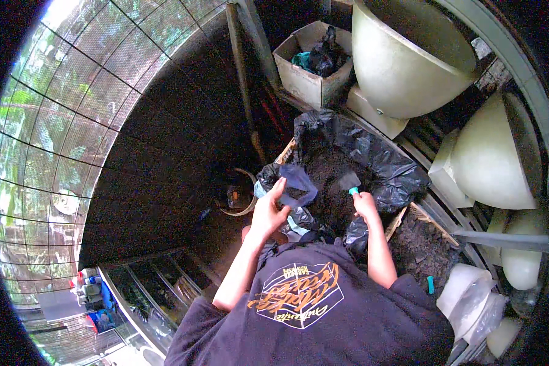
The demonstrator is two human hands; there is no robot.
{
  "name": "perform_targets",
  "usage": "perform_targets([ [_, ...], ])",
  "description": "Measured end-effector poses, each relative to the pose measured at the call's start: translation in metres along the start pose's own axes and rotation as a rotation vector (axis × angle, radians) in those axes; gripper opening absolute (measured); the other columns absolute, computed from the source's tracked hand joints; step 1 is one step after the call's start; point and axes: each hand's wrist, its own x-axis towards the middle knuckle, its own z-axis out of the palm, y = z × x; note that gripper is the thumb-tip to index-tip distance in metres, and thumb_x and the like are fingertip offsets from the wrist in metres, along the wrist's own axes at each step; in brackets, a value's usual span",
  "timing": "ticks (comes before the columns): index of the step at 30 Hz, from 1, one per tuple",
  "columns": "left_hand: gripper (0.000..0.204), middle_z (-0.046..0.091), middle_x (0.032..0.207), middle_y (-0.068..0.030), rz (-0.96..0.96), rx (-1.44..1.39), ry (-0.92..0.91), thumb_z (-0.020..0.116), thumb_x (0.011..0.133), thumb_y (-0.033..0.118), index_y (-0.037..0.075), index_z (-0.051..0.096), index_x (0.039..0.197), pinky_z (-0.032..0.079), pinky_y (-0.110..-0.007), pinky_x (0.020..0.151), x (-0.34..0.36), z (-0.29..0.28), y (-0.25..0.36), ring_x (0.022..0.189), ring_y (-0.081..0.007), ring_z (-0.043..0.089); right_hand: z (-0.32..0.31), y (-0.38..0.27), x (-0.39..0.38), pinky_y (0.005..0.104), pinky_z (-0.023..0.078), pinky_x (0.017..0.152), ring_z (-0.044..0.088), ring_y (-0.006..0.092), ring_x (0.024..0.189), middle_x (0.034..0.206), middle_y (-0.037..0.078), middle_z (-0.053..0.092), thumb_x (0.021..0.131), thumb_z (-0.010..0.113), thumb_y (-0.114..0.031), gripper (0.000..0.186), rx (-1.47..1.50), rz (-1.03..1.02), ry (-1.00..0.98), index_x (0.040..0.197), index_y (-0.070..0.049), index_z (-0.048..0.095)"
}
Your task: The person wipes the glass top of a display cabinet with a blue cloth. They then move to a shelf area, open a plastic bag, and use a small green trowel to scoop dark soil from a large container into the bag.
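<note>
My left hand (271, 210) grips a bluish see-through plastic bag (300, 183), its mouth spread toward the soil. In my right hand (365, 206) is a small hand trowel (349, 181) with a teal handle and a grey blade. The trowel's blade is at the dark soil (329, 177), just right of the bag. Black plastic sheeting (396, 165) lines the container that holds this soil. Whether any soil is inside the bag, I cannot tell.
A second slatted crate of soil (418, 250) stands at the right, near clear plastic bags (470, 299). Large pale planters (409, 67) line the far right. A cardboard box (308, 79) holds black plastic. A round pot (241, 207) and mesh fence (61, 128) are on the left.
</note>
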Motion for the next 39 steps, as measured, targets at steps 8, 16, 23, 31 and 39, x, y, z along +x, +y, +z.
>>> perform_targets([
  [8, 0.078, 0.042, 0.149, -0.0179, -0.031, -0.013, -0.038, 0.067, 0.073, 0.003, 0.006, 0.039, 0.146, 0.037, -0.034, 0.11, -0.002, -0.003, -0.006, 0.135, -0.0279, 0.044, 0.074, 0.034, 0.057, 0.0375, 0.043, 0.041, 0.054, 0.0206, 0.044, 0.06, 0.01, 0.057, 0.093, 0.06, -0.035, 0.043, -0.166, 0.15, -0.077, 0.078, 0.005, 0.059],
  [16, 0.078, 0.042, 0.148, -0.0196, 0.006, -0.08, -0.037, 0.066, 0.073, 0.001, 0.004, 0.038, 0.146, 0.032, -0.033, 0.113, -0.002, 0.002, -0.021, 0.139, -0.0271, 0.039, 0.072, 0.061, 0.057, 0.0334, 0.037, 0.04, 0.043, 0.0142, 0.045, 0.059, 0.0, 0.045, 0.095, 0.059, -0.031, 0.03, 0.162, 0.152, -0.11, 0.081, -0.004, 0.057],
  [23, 0.079, 0.04, 0.151, -0.0164, -0.016, -0.18, -0.089, 0.066, 0.074, -0.001, 0.003, 0.036, 0.148, 0.027, -0.032, 0.116, 0.012, 0.005, -0.006, 0.142, -0.0225, 0.034, -0.006, 0.047, -0.018, 0.0234, 0.033, 0.041, 0.038, 0.0043, 0.049, 0.066, -0.006, 0.043, 0.098, 0.057, -0.023, 0.015, 0.405, 0.106, -0.159, 0.093, -0.009, 0.057],
  [31, 0.082, 0.043, 0.151, -0.0132, 0.003, -0.214, -0.1, 0.064, 0.075, 0.002, 0.01, 0.033, 0.151, 0.049, -0.025, 0.071, 0.041, 0.026, -0.006, 0.077, -0.0081, 0.057, -0.073, -0.046, -0.096, 0.0254, 0.046, 0.078, 0.057, 0.0086, 0.086, 0.09, 0.0, 0.06, 0.09, 0.065, -0.011, 0.022, 0.244, -0.428, 0.042, 0.109, 0.0, 0.061],
  [39, 0.083, 0.048, 0.147, -0.0113, -0.17, -0.39, -0.089, 0.064, 0.074, 0.002, 0.008, 0.034, 0.151, 0.048, -0.024, 0.07, 0.046, 0.027, -0.023, 0.072, -0.0078, 0.053, -0.08, -0.09, -0.1, 0.0281, 0.048, 0.079, 0.059, 0.011, 0.088, 0.099, 0.004, 0.065, 0.089, 0.064, -0.008, 0.025, 0.233, -0.55, 0.157, 0.113, -0.001, 0.059],
])
